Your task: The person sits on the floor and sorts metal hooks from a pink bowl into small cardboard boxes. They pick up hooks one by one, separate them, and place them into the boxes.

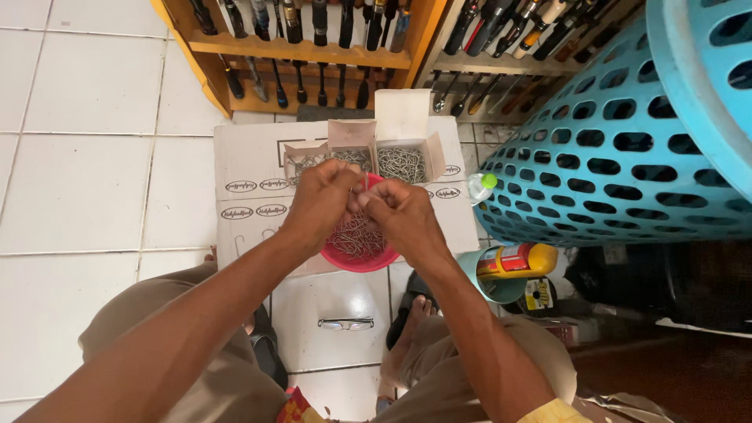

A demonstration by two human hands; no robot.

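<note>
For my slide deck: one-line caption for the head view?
Both hands, left hand and right hand, meet over a red bowl of metal hooks.

Your left hand (321, 205) and right hand (401, 213) meet fingertip to fingertip over the red bowl (362, 260) of hooks. Ahead, three open small boxes (401, 163) block the cardboard sheet (249, 160). The blue basket (627, 149) walls off your right; the white tiles (78, 188) to your left lie open.
</note>
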